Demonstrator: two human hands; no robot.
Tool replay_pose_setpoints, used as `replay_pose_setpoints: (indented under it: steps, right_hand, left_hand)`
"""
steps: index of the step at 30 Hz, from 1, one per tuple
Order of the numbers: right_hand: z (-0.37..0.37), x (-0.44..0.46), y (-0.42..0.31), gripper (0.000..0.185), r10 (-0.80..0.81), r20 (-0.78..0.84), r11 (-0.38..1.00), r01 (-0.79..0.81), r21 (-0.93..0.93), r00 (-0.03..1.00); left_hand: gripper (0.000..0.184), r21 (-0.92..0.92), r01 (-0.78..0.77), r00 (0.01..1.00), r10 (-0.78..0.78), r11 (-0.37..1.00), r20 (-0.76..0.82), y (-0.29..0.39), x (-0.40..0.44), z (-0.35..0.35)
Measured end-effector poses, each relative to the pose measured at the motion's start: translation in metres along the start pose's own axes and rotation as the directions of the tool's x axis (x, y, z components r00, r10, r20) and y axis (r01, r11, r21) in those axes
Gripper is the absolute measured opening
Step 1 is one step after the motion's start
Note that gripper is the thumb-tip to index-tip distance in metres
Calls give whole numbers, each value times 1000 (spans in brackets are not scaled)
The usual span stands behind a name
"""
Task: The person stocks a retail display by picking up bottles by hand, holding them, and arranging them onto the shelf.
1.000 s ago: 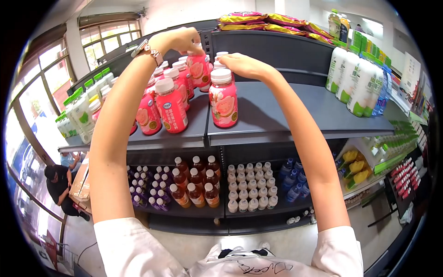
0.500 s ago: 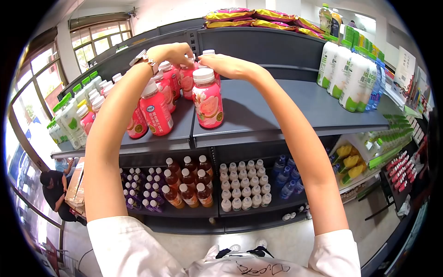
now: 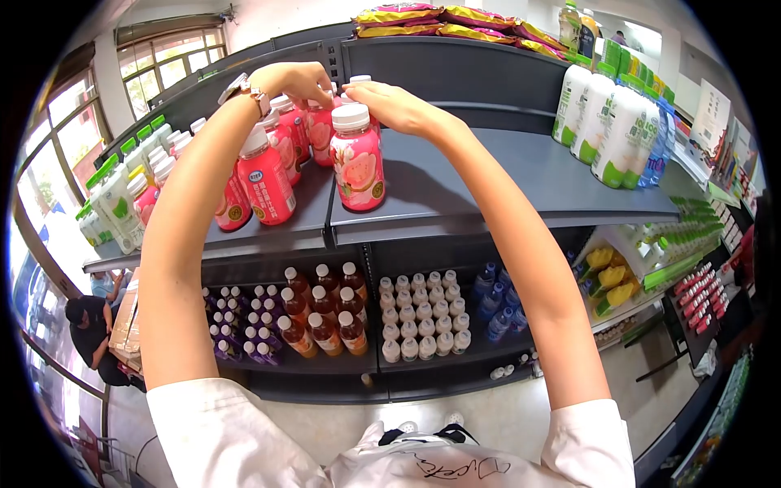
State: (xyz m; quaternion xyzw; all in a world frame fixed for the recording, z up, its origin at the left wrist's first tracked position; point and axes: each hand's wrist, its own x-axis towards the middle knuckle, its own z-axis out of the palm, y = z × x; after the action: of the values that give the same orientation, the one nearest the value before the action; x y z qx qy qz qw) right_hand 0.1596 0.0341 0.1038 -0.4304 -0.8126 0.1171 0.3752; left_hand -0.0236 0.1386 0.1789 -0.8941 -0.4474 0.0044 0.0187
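Observation:
Pink drink bottles with white caps stand grouped on the grey upper shelf (image 3: pixel 464 183). My left hand (image 3: pixel 293 80), with a watch on its wrist, has its fingers bent around the upper part of a pink bottle (image 3: pixel 320 134) at the back. Stretched fingers of my right hand (image 3: pixel 394 106) lie against another rear bottle, whose white cap (image 3: pixel 359 79) shows above them; the thumb is hidden. In front of both hands a pink bottle (image 3: pixel 358 171) stands upright near the shelf's front edge. A further pink bottle (image 3: pixel 267 183) is beside my left forearm.
White-and-green bottles (image 3: pixel 614 134) stand at the shelf's right end, others (image 3: pixel 114 199) at the left. Snack packs (image 3: pixel 439 23) lie on top. Below are amber bottles (image 3: pixel 325 305) and small white bottles (image 3: pixel 423 317). A person (image 3: pixel 89 325) sits at the left.
The whole view has shifted slightly. Both hands stay at the rear pink bottles, with little visible movement among the bottles.

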Motion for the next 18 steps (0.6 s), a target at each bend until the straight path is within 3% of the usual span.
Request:
replay_pose_setpoints:
  steps: [2,7,10,11,13,14,15,16,17,18]
  right_hand:
    - [1,1,5,56,6,-26,1000,-5,26,1000]
    - [0,-15,12,54,-80,-385,992,110,59,920]
    - [1,-42,-2,45,-113,-537,967,216,132,836]
    - [3,-65,-23,42,-85,-547,955,224,193,833]
    - [13,-108,-52,33,-105,-560,917,297,265,822]
    - [21,-131,-60,27,-150,-567,892,358,275,810]
    - [31,-156,-68,24,-219,-520,878,400,264,825]
    - [41,-180,-74,22,-282,-472,863,436,256,836]
    - [41,-203,-79,23,-416,-347,831,506,232,841]
    - [45,-224,-82,25,-531,-210,792,569,220,821]
  left_hand:
    - [37,-1,19,1000,-19,1000,7,0,1,-1]
    - [69,58,170,985,-170,984,-7,15,-13,-2]
    - [70,225,-4,942,79,974,-325,16,-31,-5]
    - [65,-6,-78,926,71,997,-372,44,-70,-8]
    - [63,-25,-301,731,214,953,-648,62,-113,16]
    - [49,92,-353,497,270,931,-825,87,-145,36]
    - [40,41,-489,361,245,872,-900,113,-178,56]
    - [34,-394,-493,581,-44,776,-813,154,-224,77]
    - [29,-121,-666,415,231,736,-880,159,-235,102]
    - [27,-81,-748,420,375,659,-826,172,-252,125]
